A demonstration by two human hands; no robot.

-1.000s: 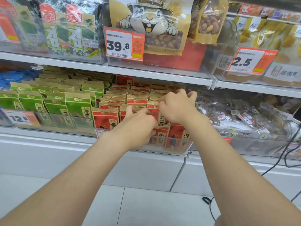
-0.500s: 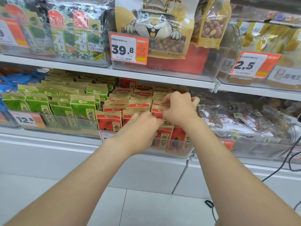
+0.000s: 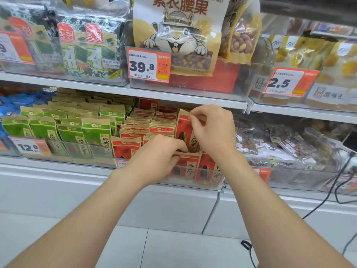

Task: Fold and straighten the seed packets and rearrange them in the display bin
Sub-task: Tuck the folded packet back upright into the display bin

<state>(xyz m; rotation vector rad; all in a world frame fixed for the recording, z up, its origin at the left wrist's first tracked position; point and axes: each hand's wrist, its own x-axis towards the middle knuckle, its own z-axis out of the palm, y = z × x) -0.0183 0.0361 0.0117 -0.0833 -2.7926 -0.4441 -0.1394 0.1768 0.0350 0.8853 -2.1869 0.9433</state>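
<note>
**Right hand** (image 3: 212, 132): thumb and forefinger pinch the top kraft edge of the raised packet (image 3: 183, 132). The other fingers are curled loosely beside the pinch.

**Raised packet:** red, upright, with a sunflower seed printed on its face. It stands in the right-hand column of the bin (image 3: 209, 185) and rises clear above the packets around it. Its lower part is hidden behind the front packet (image 3: 188, 167).

**Left hand** (image 3: 158, 159): the fingers are curled, with the tips at the base of the raised packet, just behind the top edge of the front packet. The thumb lies low, at the front packet's left side. Whether this hand grips either packet cannot be told.

**Bin:** clear plastic, set on the lower shelf (image 3: 48, 167). The front packets show through its transparent front wall. Red packets (image 3: 135, 132) fill it in close upright rows, running from the front wall to the back.

**Adjacent stock:** green packets (image 3: 94, 132) stand in rows just left of the bin, behind a price tag (image 3: 29, 147) reading 12.8. Clear snack bags (image 3: 270, 147) lie to the right of the bin.
</note>
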